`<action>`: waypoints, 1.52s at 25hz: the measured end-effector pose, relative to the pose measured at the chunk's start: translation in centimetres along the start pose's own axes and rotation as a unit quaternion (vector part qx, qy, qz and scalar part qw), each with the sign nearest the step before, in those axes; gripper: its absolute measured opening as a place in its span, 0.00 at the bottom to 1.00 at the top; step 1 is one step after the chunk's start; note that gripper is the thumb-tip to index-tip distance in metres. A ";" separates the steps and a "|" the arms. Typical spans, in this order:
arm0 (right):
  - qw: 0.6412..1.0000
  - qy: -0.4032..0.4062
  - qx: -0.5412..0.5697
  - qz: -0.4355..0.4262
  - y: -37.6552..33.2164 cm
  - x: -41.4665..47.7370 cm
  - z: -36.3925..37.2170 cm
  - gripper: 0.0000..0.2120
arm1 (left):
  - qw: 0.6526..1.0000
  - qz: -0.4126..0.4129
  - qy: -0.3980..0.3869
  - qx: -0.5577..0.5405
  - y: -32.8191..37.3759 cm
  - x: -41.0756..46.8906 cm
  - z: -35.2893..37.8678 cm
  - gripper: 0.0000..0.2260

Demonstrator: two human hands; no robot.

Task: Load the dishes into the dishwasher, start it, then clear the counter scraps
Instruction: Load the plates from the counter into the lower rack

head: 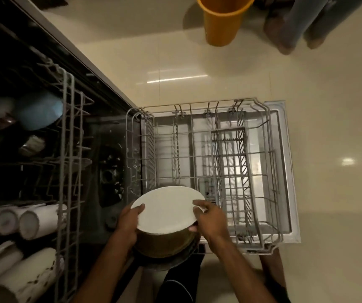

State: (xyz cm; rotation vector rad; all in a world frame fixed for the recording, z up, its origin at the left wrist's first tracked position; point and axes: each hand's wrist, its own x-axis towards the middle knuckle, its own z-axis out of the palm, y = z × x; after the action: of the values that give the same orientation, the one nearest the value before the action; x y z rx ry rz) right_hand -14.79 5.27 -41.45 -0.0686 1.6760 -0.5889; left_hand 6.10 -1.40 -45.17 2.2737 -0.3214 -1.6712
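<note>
A white plate (168, 209) sits on top of a small stack of dishes, with a brownish bowl-like dish (164, 244) directly under it and a darker, wider dish (171, 262) at the bottom. The stack is held over the near left corner of the lower rack (269, 162), which is pulled out over the open dishwasher door (289, 149); whether the stack touches the rack cannot be told.

The left hand (129, 224) is closed on the stack's left side, thumb lying on the plate's rim and fingers wrapped down the side of the brownish dish. The right hand (208, 217) is clamped on the plate's right edge, fingertips curled over the rim.

The lower rack looks bare of dishes, with a wire cutlery basket (230, 154) standing toward its right half. To the left, the upper rack (68, 149) is also pulled out: it carries a pale blue bowl (40, 111) toward its far end, a small metal cup (32, 145) near the middle, and white cups (31, 221) lying on their sides along its near end.

On the tiled floor (328, 106) beyond the door stands an orange bin (221, 20), and to its right are the feet of another person (285, 33). The wearer's own foot (274, 274) shows by the door's near right corner.
</note>
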 end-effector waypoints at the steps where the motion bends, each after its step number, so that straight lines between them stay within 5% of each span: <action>1: 1.000 -0.005 -0.004 0.004 -0.1 0.5 0.5 0.12 | 1.000 -0.003 0.015 -0.003 0.3 0.9 -0.2 0.16; 15: 0.998 -0.023 -0.024 0.058 -2.6 3.1 2.8 0.24 | 0.997 -0.024 0.044 0.055 3.6 3.2 0.7 0.15; 21: 0.993 0.048 -0.107 -0.014 -0.4 0.5 3.6 0.14 | 0.994 0.014 0.041 0.101 3.9 0.3 -0.4 0.17; 26: 0.998 0.011 0.047 0.051 -1.1 0.7 2.9 0.21 | 0.990 0.029 0.041 0.129 3.7 -0.7 -1.8 0.15; 38: 0.999 0.039 -0.012 0.025 0.4 1.3 2.7 0.22 | 0.985 0.049 0.045 0.162 3.7 0.5 0.4 0.14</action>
State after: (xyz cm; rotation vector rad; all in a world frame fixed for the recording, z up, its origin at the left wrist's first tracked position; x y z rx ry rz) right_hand -12.43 4.22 -43.00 -0.0209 1.7563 -0.5385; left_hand 5.91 -5.08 -44.38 2.5047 -0.7181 -1.5551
